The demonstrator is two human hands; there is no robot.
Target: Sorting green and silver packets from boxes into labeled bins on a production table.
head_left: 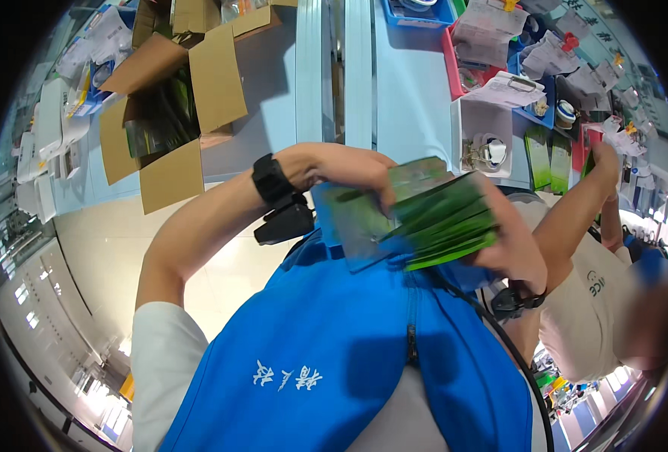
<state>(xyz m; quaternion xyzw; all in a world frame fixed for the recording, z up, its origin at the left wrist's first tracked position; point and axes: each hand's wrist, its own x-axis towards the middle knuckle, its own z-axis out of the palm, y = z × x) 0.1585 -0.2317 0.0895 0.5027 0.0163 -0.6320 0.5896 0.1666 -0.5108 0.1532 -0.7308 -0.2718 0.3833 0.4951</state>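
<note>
In front of my chest a fanned stack of flat green packets [443,226] is held between my hands. My right hand [511,245] is closed around the stack's right edge, its fingers partly hidden and blurred. My left hand [379,181] reaches in from the far left with fingers bent onto the packets' left side. Next to it hangs a clear, partly green plastic pouch [356,222], smeared by motion. Beyond my left forearm, an open cardboard box [217,79] with its flaps spread holds more dark green packets [164,113].
Another cardboard box [196,15] stands behind. At the right, a white bin [484,120] with white items, a red bin [452,64] and blue bins carry paper sheets. A co-worker's arm [579,203] reaches over the light-blue table [413,90] beside green packets [548,158].
</note>
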